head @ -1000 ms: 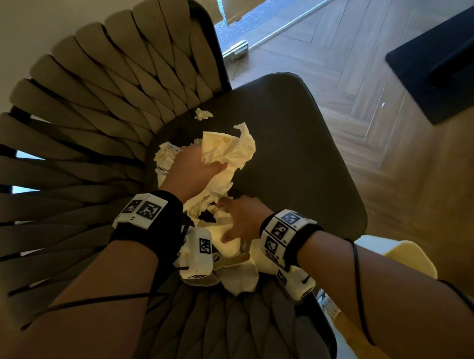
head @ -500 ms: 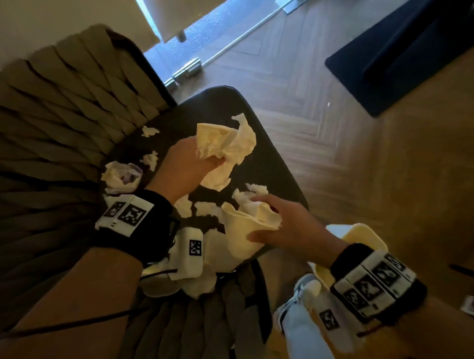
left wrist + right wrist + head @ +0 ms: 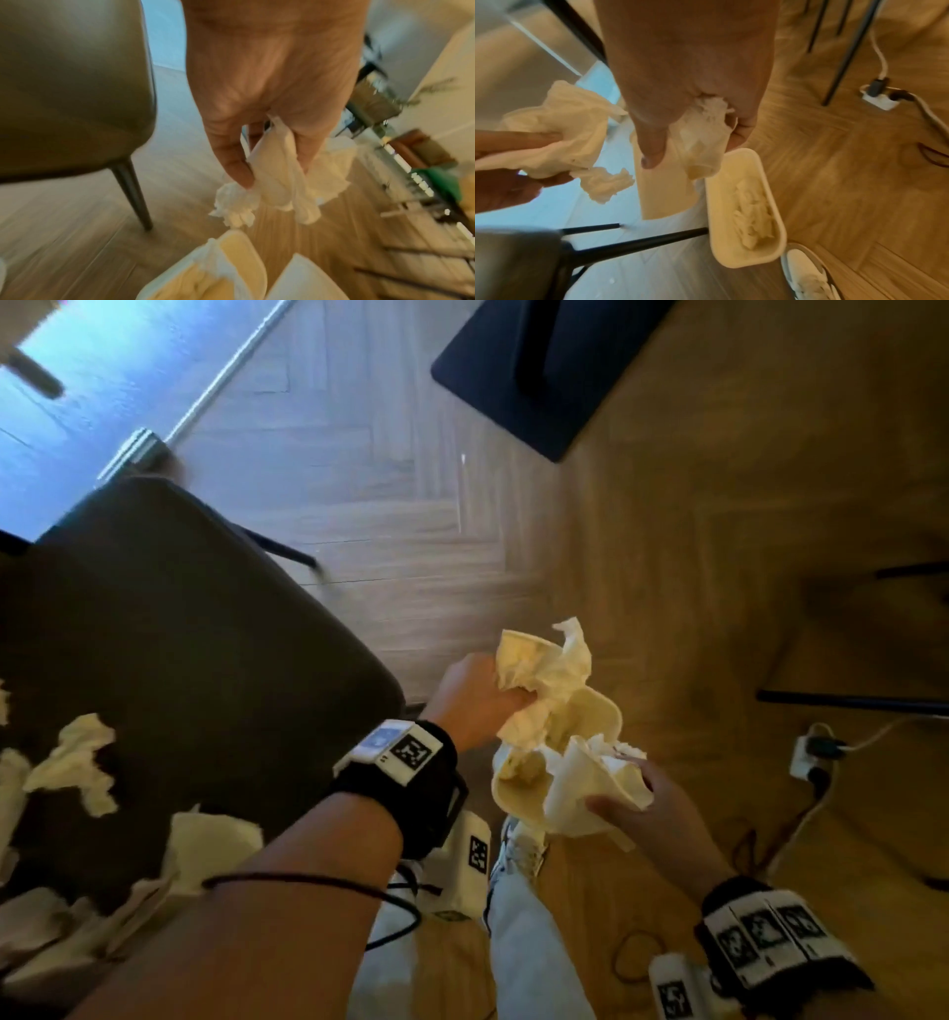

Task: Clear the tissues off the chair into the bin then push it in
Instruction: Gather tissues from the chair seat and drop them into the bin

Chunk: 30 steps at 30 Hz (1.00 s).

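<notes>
My left hand (image 3: pixel 506 698) grips a crumpled wad of white tissues (image 3: pixel 547 667) out past the right edge of the dark chair seat (image 3: pixel 179 634). Just to its right, my right hand (image 3: pixel 621 793) holds a second bunch of tissues (image 3: pixel 580 783). Both bunches hang above the cream oblong bin (image 3: pixel 746 203) on the floor, which has tissues inside. The left wrist view shows my left hand (image 3: pixel 272 168) pinching its tissues (image 3: pixel 277 182) over the bin (image 3: pixel 231 274). Several loose tissues (image 3: pixel 72 762) still lie on the seat's left part.
A power strip (image 3: pixel 806 752) with cables lies on the wooden floor to the right, near thin black furniture legs (image 3: pixel 847 701). A black mat (image 3: pixel 539 367) is at the top. My white shoe (image 3: pixel 518 845) stands beside the bin. The chair's leg (image 3: pixel 133 192) is close by.
Both hands have lifted their tissues off the seat and carried them right, off the chair and over the bin. The head view has swung right with them.
</notes>
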{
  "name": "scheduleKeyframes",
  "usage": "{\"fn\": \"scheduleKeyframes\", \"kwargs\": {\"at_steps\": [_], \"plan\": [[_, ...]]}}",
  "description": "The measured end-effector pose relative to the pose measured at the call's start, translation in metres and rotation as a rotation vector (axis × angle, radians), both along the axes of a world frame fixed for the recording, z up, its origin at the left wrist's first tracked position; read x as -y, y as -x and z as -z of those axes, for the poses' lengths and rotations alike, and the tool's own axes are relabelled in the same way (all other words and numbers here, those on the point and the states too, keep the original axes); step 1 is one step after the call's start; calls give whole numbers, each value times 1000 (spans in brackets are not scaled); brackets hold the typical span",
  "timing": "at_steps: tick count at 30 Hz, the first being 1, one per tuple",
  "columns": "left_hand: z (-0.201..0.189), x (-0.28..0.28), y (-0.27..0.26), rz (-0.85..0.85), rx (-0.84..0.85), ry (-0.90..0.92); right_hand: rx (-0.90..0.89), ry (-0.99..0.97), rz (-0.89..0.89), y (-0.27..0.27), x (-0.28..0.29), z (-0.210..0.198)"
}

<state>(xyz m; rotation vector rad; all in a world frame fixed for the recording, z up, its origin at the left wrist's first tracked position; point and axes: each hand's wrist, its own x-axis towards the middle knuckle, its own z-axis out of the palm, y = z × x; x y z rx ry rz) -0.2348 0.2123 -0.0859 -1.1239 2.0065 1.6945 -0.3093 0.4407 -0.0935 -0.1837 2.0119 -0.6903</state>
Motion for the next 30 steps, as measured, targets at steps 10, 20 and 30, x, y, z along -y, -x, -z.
{"fn": "scheduleKeyframes", "kwargs": {"at_steps": [10,20,30], "plan": [[176,-121,26,199,468,204,121,-114,330,7,-16,161],[225,-151,21,318,524,57,195,-163,282,12,-13,193],[80,-73,-24,76,335,74,-6,-10,-196,-15,44,85]]}}
